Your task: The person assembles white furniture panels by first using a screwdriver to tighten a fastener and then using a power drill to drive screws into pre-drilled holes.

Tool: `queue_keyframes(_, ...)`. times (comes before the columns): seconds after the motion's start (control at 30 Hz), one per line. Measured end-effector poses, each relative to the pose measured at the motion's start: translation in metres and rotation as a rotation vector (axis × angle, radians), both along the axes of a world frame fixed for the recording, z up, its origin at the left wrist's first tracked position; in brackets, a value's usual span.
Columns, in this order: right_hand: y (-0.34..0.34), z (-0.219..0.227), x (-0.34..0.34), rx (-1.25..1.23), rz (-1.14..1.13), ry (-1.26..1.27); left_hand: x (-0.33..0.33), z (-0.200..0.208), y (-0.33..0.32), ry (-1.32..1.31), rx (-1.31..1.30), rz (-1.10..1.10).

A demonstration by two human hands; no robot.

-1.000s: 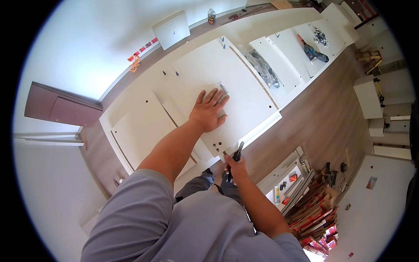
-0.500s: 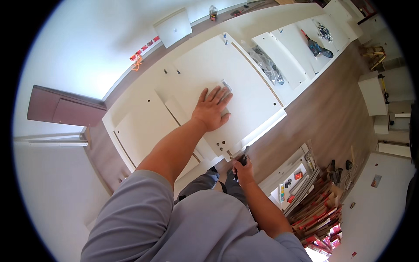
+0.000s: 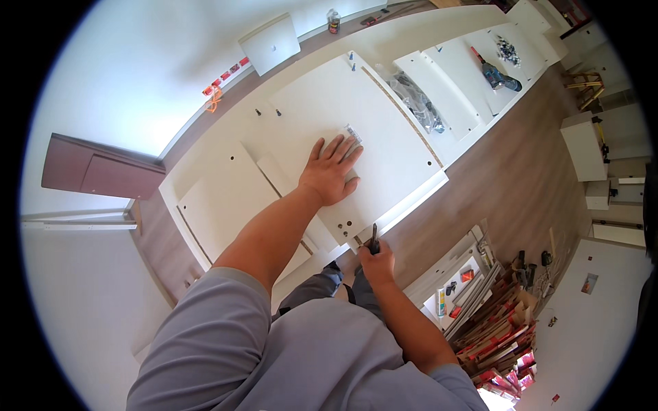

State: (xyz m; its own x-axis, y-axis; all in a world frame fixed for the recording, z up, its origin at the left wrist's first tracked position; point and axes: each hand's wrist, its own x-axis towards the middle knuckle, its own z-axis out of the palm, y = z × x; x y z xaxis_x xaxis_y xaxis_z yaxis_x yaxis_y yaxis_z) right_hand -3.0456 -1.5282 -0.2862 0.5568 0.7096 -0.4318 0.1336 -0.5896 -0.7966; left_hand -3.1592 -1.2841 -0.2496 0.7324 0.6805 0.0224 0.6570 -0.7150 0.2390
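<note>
My left hand lies flat with fingers spread on a white panel, and a small printed label shows by its fingertips. At the panel's near corner, my right hand is closed around a dark hand tool. A slim black part of this tool sticks up past the fingers; its exact kind cannot be made out. Close to the tool, several dark holes or fittings dot the panel. Two small connector bolts stand at its far corner.
Another white board lies to the left. A blue cordless drill, a heap of small fittings and a clear plastic bag rest on white boards at the right. Cardboard scraps are piled on the floor at lower right.
My right hand has shifted slightly left and up, bringing the tool to the panel's near corner, more upright. My left hand stays flat on the panel.
</note>
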Motion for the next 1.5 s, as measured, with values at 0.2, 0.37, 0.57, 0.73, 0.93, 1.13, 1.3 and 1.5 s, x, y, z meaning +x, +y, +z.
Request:
queue_keyframes(0.2,-0.03,-0.02,0.016,0.109,-0.078,-0.024,-0.001,0.0,0.0,0.014,-0.001,-0.002)
queue_keyframes(0.37,-0.077,-0.018,0.047,-0.111,0.181,-0.282,0.0,0.0,0.0,0.015,-0.002,-0.001)
queue_keyframes(0.57,-0.062,0.028,0.033,-0.326,0.584,-0.265,0.001,0.001,0.001,0.034,-0.014,0.001)
queue_keyframes(0.73,-0.041,0.042,0.027,-0.437,0.674,-0.348,0.0,0.003,-0.001,0.045,-0.008,0.006)
queue_keyframes(0.93,-0.027,0.054,0.03,-0.454,0.82,-0.404,0.0,0.001,0.001,0.049,-0.01,0.006)
queue_keyframes(1.13,-0.021,0.057,0.029,-0.508,0.838,-0.404,0.001,-0.001,0.001,0.051,-0.014,0.006)
queue_keyframes(1.3,-0.026,0.041,0.026,-0.506,0.813,-0.393,0.001,0.0,0.0,0.067,-0.02,0.011)
queue_keyframes(1.5,-0.029,0.023,0.033,-0.488,0.781,-0.351,0.003,0.006,0.0,0.096,-0.02,0.009)
